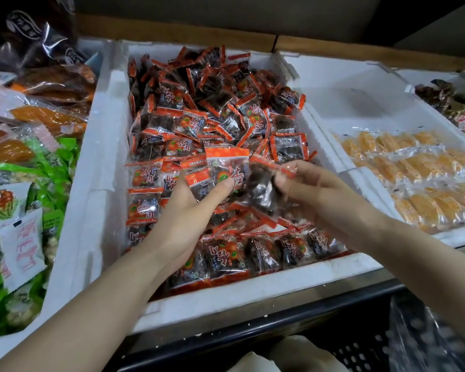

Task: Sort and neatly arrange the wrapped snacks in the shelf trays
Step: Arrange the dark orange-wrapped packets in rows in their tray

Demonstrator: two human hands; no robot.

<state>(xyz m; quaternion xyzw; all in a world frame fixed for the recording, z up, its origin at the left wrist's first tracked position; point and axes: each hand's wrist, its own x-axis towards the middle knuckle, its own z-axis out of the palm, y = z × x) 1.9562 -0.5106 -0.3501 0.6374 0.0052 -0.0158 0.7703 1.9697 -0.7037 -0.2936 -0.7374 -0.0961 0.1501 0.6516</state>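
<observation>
- White foam trays sit side by side on a shop shelf, and the middle tray (102, 162) is crammed with orange-edged packets of dark snack (212, 103).
- At the back of that tray they lie in a loose heap; along the front edge, a tidy row (266, 251) lies flat, packet beside packet.
- The left hand (193, 210) is up over the tray's centre, thumb and fingers clamped on a small stack of packets (226, 167).
- The right hand (314, 186) pinches a single packet (261, 191), fingertips closed on the wrapper, right against the left hand's stack.
- In the tray to the right (333, 84), yellow-orange wrapped snacks (414, 167) lie in rows.
- Over on the left, green packets (51, 162) are jumbled together.
</observation>
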